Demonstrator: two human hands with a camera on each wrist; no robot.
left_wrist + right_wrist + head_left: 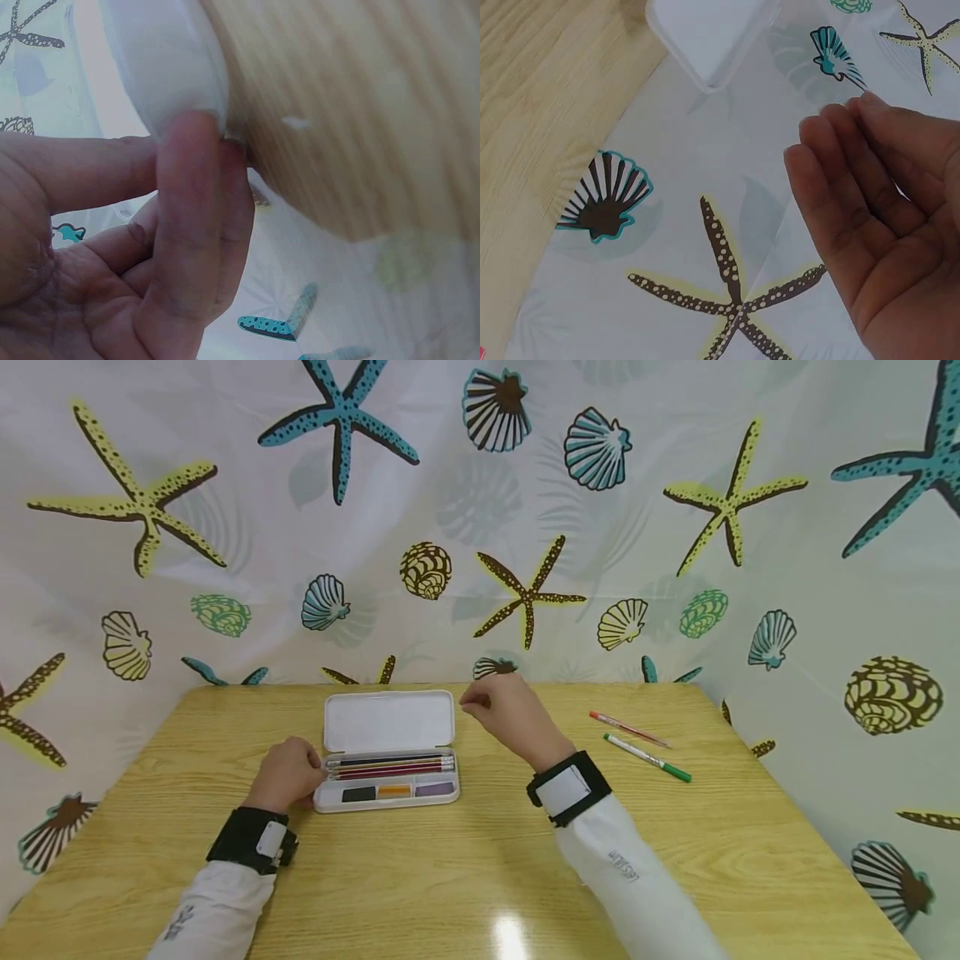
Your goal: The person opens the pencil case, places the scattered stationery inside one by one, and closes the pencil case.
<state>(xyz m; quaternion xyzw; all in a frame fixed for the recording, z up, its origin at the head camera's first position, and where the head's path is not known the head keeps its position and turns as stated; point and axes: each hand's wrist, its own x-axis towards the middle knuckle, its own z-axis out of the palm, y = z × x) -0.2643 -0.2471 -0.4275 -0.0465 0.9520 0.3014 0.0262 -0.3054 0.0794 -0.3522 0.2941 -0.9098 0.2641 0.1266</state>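
A white pencil case [386,807] lies on the table with its lid [390,720] folded back. Several pencils [392,769] fill its rear compartment. In front of them sit a dark block [358,794], an orange block [393,792] and a purple block [435,789]. My left hand [287,772] pinches the left end of the case; the left wrist view shows thumb and fingers on its white edge [180,60]. Beyond the lid's right side, my right hand [517,714] hovers apart from it. Its fingers are gently bent, thumb near the fingertips, with nothing held in the right wrist view.
To the right on the wooden table [420,885] lie an orange-capped pen [628,728] and a green-and-white marker [647,757]. A white curtain [420,643] printed with starfish and shells hangs behind the table and along its sides.
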